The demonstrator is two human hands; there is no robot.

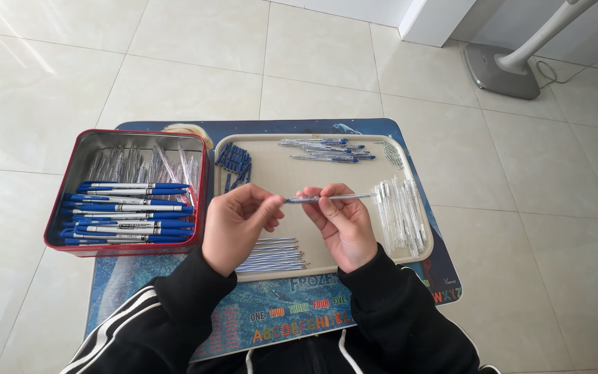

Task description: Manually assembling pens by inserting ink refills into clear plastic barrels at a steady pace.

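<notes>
Both hands hold one thin pen part (327, 198) level above the beige tray (327, 173). My left hand (238, 225) pinches its left end. My right hand (344, 220) grips it near the middle, and the clear barrel sticks out to the right. Below the hands, a bundle of thin refills (271, 255) lies on the tray. Clear barrels (401, 211) are piled at the tray's right side, blue caps (235, 161) at its back left, and part-assembled pens (327, 149) at the back.
A red metal tin (70, 187) to the left holds several finished blue pens (129, 213) and clear barrels. Tray and tin rest on a small blue printed table (292, 322). A grey stand base (500, 69) sits on the tiled floor at the far right.
</notes>
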